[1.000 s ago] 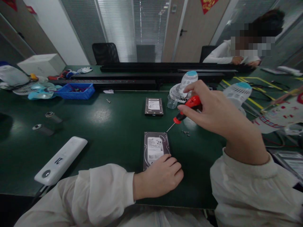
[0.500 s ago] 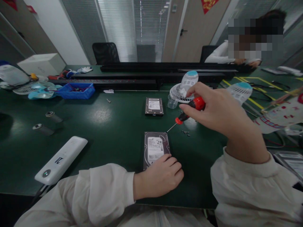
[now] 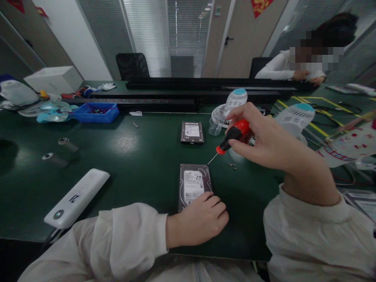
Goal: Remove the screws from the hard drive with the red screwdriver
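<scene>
green table: work surface under all items listed here. white oblong device: marked 21, lying near the left forearm. right hand: raised, fingers closed around the screwdriver handle. left hand: laid on the hard drive's near right part, fingers together and bent; thumb hidden, cannot tell whether it grips. hard drive: flat on the table in front of the person, label up. screwdriver: red and black, slanted, tip at the drive's far right corner; contact too small to confirm. second drive: beyond the first, apart. loose screws: small cluster, right of the tip.
</scene>
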